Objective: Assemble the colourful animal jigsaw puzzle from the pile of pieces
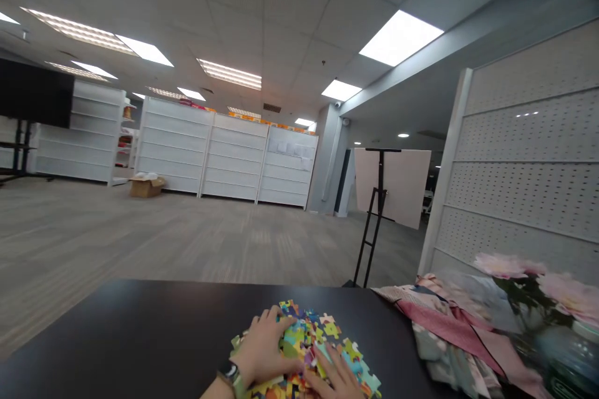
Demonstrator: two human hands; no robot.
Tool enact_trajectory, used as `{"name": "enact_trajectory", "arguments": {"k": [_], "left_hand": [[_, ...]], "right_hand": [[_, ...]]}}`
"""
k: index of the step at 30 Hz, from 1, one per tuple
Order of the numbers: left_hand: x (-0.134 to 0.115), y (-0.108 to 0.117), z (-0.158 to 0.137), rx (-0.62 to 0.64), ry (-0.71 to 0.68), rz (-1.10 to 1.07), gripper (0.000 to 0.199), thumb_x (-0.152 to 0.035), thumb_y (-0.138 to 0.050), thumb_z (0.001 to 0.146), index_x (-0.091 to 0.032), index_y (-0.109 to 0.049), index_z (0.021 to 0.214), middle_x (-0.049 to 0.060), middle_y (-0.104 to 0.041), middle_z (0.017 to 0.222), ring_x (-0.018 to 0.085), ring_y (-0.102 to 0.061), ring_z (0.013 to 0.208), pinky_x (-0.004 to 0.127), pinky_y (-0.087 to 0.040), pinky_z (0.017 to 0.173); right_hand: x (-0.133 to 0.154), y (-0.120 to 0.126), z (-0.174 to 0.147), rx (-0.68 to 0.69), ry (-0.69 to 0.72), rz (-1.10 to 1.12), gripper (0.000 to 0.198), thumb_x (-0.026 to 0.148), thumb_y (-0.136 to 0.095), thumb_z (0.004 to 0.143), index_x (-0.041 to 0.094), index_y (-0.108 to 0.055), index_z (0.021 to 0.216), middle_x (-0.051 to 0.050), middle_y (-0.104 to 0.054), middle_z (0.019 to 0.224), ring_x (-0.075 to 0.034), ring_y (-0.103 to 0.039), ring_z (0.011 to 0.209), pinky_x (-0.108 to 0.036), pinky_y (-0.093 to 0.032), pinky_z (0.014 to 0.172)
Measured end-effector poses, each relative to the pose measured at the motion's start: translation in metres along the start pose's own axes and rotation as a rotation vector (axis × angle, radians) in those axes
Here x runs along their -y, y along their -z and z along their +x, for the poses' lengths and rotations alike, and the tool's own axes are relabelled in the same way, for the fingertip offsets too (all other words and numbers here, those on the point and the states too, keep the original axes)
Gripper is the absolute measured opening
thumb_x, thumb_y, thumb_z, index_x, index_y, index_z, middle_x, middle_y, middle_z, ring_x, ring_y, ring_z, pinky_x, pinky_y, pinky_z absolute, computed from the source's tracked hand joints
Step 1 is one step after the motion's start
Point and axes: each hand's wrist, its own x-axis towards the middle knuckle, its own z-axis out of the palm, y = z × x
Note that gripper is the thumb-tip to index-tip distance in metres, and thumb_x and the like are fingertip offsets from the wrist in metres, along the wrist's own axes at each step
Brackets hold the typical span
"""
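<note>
A heap of colourful jigsaw puzzle pieces (292, 340) lies near the front edge of a dark table (154, 330). My left hand (266, 346), with a watch on its wrist, rests on the left side of the heap, fingers spread over the pieces. My right hand (334, 377) lies on the front right part of the heap, its fingers stretched out and apart; its lower part is cut off by the frame edge. Both hands touch pieces, and neither is seen gripping one. Some pieces are hidden under the palms.
Folded pink and patterned cloth (453, 330) lies at the table's right, beside pink flowers (528, 268) and a clear bottle (573, 361). Beyond the table stand an easel with a board (393, 184), white shelving panels (238, 153) and a cardboard box (146, 187).
</note>
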Motion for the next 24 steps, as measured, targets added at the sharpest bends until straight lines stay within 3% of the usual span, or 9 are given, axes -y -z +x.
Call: {"name": "enact_trajectory", "arguments": {"k": [2, 5, 10, 13, 16, 19, 22, 24], "left_hand": [[-0.004, 0.000, -0.002, -0.005, -0.027, -0.014, 0.081, -0.077, -0.072, 0.066, -0.041, -0.058, 0.136, 0.010, -0.057, 0.132, 0.039, -0.054, 0.122, 0.057, -0.043, 0.103], [-0.007, 0.002, -0.003, -0.020, -0.046, -0.034, 0.068, -0.071, -0.070, 0.074, -0.036, -0.061, 0.131, 0.009, -0.057, 0.132, 0.036, -0.052, 0.122, 0.052, -0.043, 0.103], [-0.012, 0.007, 0.000, -0.058, -0.087, -0.055, 0.036, -0.048, -0.066, 0.086, -0.028, -0.064, 0.116, 0.006, -0.060, 0.124, 0.026, -0.055, 0.116, 0.036, -0.045, 0.101], [-0.019, 0.011, -0.002, -0.043, -0.107, -0.046, 0.032, -0.044, -0.056, 0.093, -0.028, -0.063, 0.120, 0.005, -0.061, 0.126, 0.025, -0.056, 0.118, 0.035, -0.045, 0.103], [-0.030, 0.015, -0.009, 0.020, -0.120, -0.018, 0.040, -0.048, -0.049, 0.097, -0.030, -0.059, 0.132, 0.006, -0.061, 0.137, 0.027, -0.053, 0.128, 0.046, -0.041, 0.111], [-0.042, 0.022, -0.025, 0.095, -0.125, 0.012, 0.055, -0.059, -0.054, 0.093, -0.035, -0.052, 0.143, 0.006, -0.052, 0.152, 0.035, -0.041, 0.143, 0.065, -0.024, 0.118], [-0.048, 0.028, -0.049, 0.200, -0.094, 0.075, 0.089, -0.071, -0.070, 0.073, -0.043, -0.039, 0.151, 0.005, -0.034, 0.164, 0.043, -0.020, 0.152, 0.073, -0.012, 0.118], [-0.047, 0.026, -0.066, 0.311, -0.027, 0.151, 0.110, -0.070, -0.079, 0.060, -0.044, -0.029, 0.155, 0.005, -0.019, 0.169, 0.048, -0.004, 0.152, 0.076, -0.005, 0.116]], "right_hand": [[-0.004, 0.006, 0.003, 0.064, 0.017, 0.053, 0.043, 0.044, -0.064, 0.094, 0.047, -0.058, 0.137, 0.001, -0.052, 0.149, -0.035, -0.054, 0.134, -0.050, -0.053, 0.106], [0.000, 0.018, 0.006, 0.081, -0.077, 0.134, 0.047, 0.032, -0.059, 0.096, 0.039, -0.055, 0.142, 0.001, -0.046, 0.154, -0.033, -0.048, 0.140, -0.047, -0.046, 0.114], [0.033, 0.039, 0.014, 0.131, -0.186, 0.262, 0.097, 0.060, -0.068, 0.083, 0.020, -0.023, 0.160, -0.013, -0.026, 0.164, -0.040, -0.026, 0.150, -0.061, -0.028, 0.121], [0.054, 0.054, 0.018, 0.069, -0.255, 0.328, 0.084, 0.059, -0.055, 0.093, 0.018, -0.024, 0.160, -0.013, -0.028, 0.164, -0.036, -0.024, 0.152, -0.060, -0.022, 0.123], [0.061, 0.075, 0.014, -0.122, -0.264, 0.381, 0.055, 0.044, -0.039, 0.104, 0.022, -0.039, 0.154, -0.009, -0.042, 0.160, -0.028, -0.035, 0.149, -0.054, -0.025, 0.125], [0.051, 0.099, -0.007, -0.216, -0.309, 0.391, 0.044, 0.040, -0.035, 0.105, 0.026, -0.057, 0.140, -0.008, -0.054, 0.151, -0.026, -0.044, 0.143, -0.050, -0.031, 0.123], [0.032, 0.106, -0.037, -0.100, -0.382, 0.390, 0.051, 0.052, -0.048, 0.099, 0.026, -0.057, 0.141, -0.012, -0.049, 0.154, -0.030, -0.044, 0.144, -0.050, -0.038, 0.118], [0.024, 0.092, -0.053, 0.018, -0.362, 0.369, 0.072, 0.058, -0.066, 0.087, 0.027, -0.048, 0.149, -0.014, -0.040, 0.160, -0.037, -0.039, 0.146, -0.053, -0.041, 0.116]]}}
